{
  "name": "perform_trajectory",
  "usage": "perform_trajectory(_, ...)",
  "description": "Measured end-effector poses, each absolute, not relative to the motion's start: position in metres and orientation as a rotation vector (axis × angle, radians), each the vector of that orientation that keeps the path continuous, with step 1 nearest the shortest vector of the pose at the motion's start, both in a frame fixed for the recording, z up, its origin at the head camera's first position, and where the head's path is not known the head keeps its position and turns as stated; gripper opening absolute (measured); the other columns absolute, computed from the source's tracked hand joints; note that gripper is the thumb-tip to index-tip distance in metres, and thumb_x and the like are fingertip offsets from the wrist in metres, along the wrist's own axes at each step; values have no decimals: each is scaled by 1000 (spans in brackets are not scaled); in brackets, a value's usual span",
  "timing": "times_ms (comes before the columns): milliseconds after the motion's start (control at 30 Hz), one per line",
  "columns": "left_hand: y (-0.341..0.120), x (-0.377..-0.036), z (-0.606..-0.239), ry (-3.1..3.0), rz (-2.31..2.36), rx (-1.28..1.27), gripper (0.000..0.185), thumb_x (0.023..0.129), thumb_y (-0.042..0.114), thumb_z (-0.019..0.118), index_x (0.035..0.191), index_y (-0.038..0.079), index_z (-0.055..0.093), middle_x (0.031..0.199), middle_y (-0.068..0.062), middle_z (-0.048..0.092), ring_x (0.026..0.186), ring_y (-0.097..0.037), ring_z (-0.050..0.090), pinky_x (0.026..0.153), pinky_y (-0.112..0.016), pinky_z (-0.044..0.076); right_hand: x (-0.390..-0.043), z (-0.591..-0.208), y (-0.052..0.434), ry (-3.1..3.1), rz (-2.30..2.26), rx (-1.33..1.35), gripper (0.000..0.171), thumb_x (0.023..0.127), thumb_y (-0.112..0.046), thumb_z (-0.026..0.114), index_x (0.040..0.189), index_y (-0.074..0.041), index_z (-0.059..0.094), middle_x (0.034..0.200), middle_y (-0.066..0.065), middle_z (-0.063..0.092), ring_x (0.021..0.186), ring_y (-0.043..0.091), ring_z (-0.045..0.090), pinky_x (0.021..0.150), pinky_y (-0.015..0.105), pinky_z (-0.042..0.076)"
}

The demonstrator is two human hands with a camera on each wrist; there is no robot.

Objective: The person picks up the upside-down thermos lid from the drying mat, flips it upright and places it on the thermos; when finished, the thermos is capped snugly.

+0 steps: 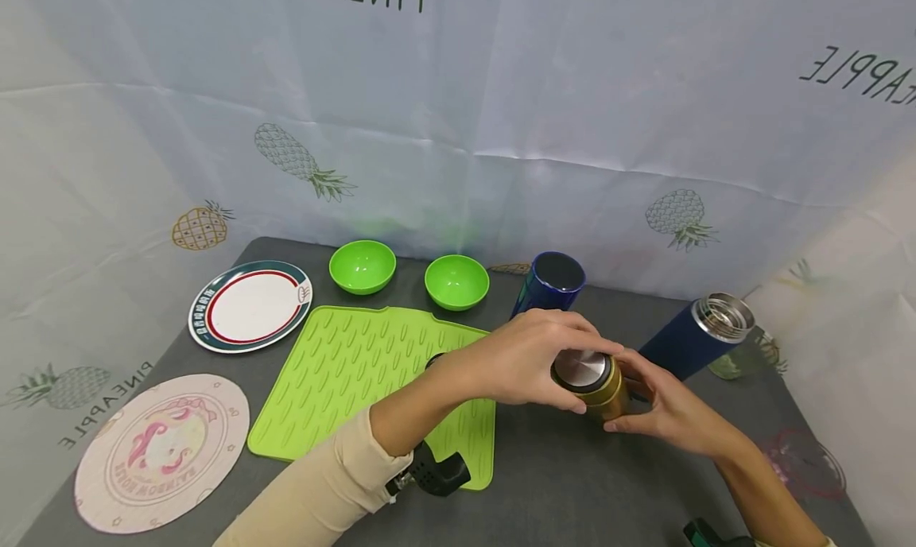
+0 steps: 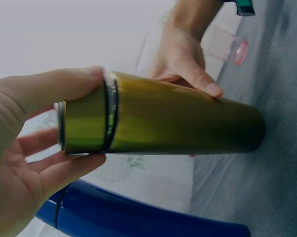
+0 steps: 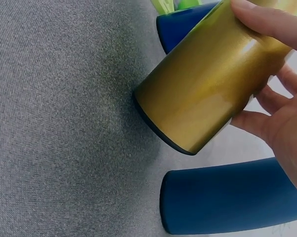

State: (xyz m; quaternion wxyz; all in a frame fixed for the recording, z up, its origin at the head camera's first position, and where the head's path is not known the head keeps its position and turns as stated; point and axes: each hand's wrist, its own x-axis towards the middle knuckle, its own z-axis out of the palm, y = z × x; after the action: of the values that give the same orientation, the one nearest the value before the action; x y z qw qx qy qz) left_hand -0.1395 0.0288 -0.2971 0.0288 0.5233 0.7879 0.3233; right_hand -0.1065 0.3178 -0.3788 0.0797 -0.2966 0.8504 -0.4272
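A gold flask (image 1: 604, 392) stands on the grey table (image 1: 544, 483), a little right of the middle. My left hand (image 1: 533, 356) grips its lid (image 2: 84, 121) from above, fingers curled round the rim. My right hand (image 1: 661, 408) holds the gold body (image 3: 207, 84) from the right side, thumb across the front. In the left wrist view the lid sits on the flask (image 2: 178, 118) with a dark seam between them. The flask's base (image 3: 163, 128) rests on the table.
Two dark blue flasks stand behind: one with a dark lid (image 1: 551, 285), one open-topped with a steel rim (image 1: 697, 332). A green ribbed mat (image 1: 358, 380), two green bowls (image 1: 362, 266) (image 1: 456, 281), a round plate (image 1: 250, 304), a round pink mat (image 1: 161, 451) and a pink-tinted glass (image 1: 805, 459) lie around.
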Motion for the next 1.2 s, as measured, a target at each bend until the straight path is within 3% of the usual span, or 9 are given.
perform_trajectory(167, 27, -143, -294, 2303, 1017, 1687, 65, 77, 14, 89, 137, 15, 66, 134, -1, 64, 123, -12, 61, 99, -9, 45, -107, -378, 316, 2527, -1286, -916, 82, 77, -7, 88, 148, -11, 45, 136, -9, 58, 126, -5, 57, 104, 10, 46)
perform_trajectory(267, 26, -143, -294, 2292, 1025, 1689, 63, 76, 14, 89, 135, 14, 67, 133, 0, 64, 121, -12, 61, 97, -9, 45, -107, -378, 316, 2518, -1291, -919, 82, 78, -6, 87, 148, -11, 45, 135, -7, 59, 126, -4, 57, 104, 9, 45)
perform_trajectory(600, 31, -137, -297, 2575, 983, 1583, 57, 75, 43, 89, 124, 21, 71, 107, 4, 65, 91, -3, 60, 74, -5, 43, -106, -378, 316, 2531, -1281, -893, 80, 76, -12, 89, 145, -17, 48, 135, -7, 59, 126, -2, 59, 104, 14, 48)
perform_trajectory(800, 35, -134, -297, 2726, 954, 1477, 55, 73, 56, 86, 114, 24, 68, 100, 8, 63, 86, -1, 58, 68, -7, 42, -107, -378, 316, 2526, -1289, -889, 86, 76, -11, 89, 149, -17, 45, 141, -8, 57, 128, -2, 58, 104, 13, 48)
perform_trajectory(867, 34, -134, -296, 2704, 936, 1478, 60, 73, 58, 85, 119, 24, 67, 107, 8, 63, 90, -2, 59, 71, -8, 44, -107, -378, 316, 2532, -1291, -893, 85, 76, -10, 89, 149, -16, 45, 141, -9, 57, 128, -3, 57, 104, 13, 47)
perform_trajectory(967, 31, -138, -295, 2545, 964, 1534, 67, 76, 48, 88, 133, 23, 65, 126, 4, 61, 108, -6, 61, 85, -10, 48, -107, -379, 316, 2548, -1283, -909, 86, 77, -8, 88, 150, -13, 44, 141, -13, 56, 128, -6, 56, 104, 11, 47)
perform_trajectory(1067, 26, -143, -294, 2345, 1018, 1596, 70, 78, 24, 89, 142, 18, 61, 141, -1, 56, 124, -12, 59, 97, -13, 47, -107, -379, 316, 2567, -1262, -922, 87, 77, -8, 88, 152, -11, 43, 142, -15, 55, 129, -9, 54, 103, 10, 46)
perform_trajectory(1200, 24, -147, -295, 2283, 1058, 1635, 61, 78, 13, 84, 137, 15, 66, 132, -1, 62, 117, -12, 60, 94, -12, 47, -107, -379, 316, 2560, -1258, -904, 87, 78, -9, 88, 152, -13, 42, 140, -13, 55, 127, -8, 55, 102, 10, 47)
